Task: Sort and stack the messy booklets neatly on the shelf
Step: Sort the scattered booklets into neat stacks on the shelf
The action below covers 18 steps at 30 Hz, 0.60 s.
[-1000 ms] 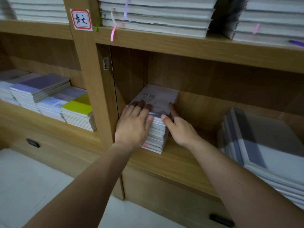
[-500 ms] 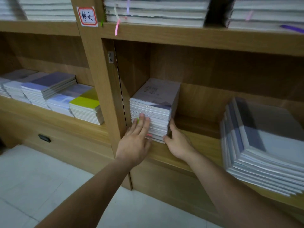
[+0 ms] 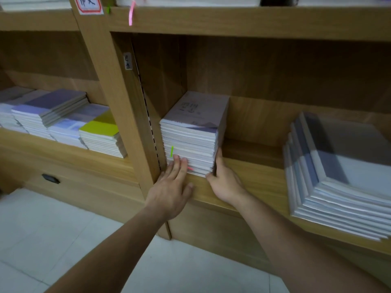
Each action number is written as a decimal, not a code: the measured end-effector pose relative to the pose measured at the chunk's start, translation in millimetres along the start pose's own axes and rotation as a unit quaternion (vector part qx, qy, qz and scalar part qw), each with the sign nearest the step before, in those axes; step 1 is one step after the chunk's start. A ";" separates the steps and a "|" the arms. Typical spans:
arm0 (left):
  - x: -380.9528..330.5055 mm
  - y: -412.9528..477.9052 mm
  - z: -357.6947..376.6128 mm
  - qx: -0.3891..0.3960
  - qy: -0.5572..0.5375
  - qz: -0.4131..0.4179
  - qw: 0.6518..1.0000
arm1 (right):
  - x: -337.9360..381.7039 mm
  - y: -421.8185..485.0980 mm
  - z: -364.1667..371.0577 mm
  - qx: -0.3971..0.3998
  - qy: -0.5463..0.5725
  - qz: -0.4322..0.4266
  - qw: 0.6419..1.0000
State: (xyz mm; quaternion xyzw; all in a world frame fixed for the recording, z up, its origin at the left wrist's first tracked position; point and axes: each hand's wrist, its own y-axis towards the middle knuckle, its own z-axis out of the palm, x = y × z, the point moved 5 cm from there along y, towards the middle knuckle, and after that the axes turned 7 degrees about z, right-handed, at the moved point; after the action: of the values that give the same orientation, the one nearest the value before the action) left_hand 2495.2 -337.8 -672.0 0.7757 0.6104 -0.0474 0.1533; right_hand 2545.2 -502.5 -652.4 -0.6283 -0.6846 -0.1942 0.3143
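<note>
My two bare arms reach out over the pale tiled floor (image 3: 63, 240). My left hand (image 3: 171, 187) is open. Its fingers are straight and the tips press flat on the front of the booklet stack (image 3: 190, 140), low down. My right hand (image 3: 224, 182) is open too. Its fingers lie flat along the right side of the same stack, and my thumb touches the bottom front corner.

The booklet stack sits on the wooden shelf board (image 3: 260, 178), in the left corner of this space, just beside the tall wooden post (image 3: 118, 102). Its edges line up well. The top cover is pale grey with a dark patch at the front. A little green tab (image 3: 172, 151) sticks out of the front, just above my left fingers. A small pink tab (image 3: 190, 168) shows beside them.

To the right, on the same board and well apart, is a messy pile (image 3: 338, 176). Its booklets are turned a bit and fanned out like steps.

On the other side of the post, more stacks sit on a lower board. One has a yellow cover (image 3: 101, 134) and one has a purple cover (image 3: 50, 108). Below them is a black handle (image 3: 50, 178).

Up high, a pink ribbon (image 3: 131, 13) hangs from the books on the top shelf, near a label with a red border (image 3: 88, 4).
</note>
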 end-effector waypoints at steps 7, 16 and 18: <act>2.9 1.3 13.8 0.003 -0.012 -0.016 1.000 | -9.0 5.5 -5.5 0.018 0.001 0.002 1.000; 0.5 5.0 18.0 0.065 0.039 -0.047 0.996 | -18.3 0.1 2.7 -0.022 -0.158 -0.048 0.986; -1.0 5.1 16.8 0.076 0.042 -0.049 0.995 | -18.3 1.5 3.3 -0.017 -0.160 -0.040 0.986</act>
State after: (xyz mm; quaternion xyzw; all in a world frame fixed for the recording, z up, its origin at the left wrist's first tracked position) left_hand 2501.8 -344.8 -686.8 0.7556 0.6482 -0.0682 0.0659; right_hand 2546.3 -513.7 -667.3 -0.6288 -0.7472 -0.1149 0.1821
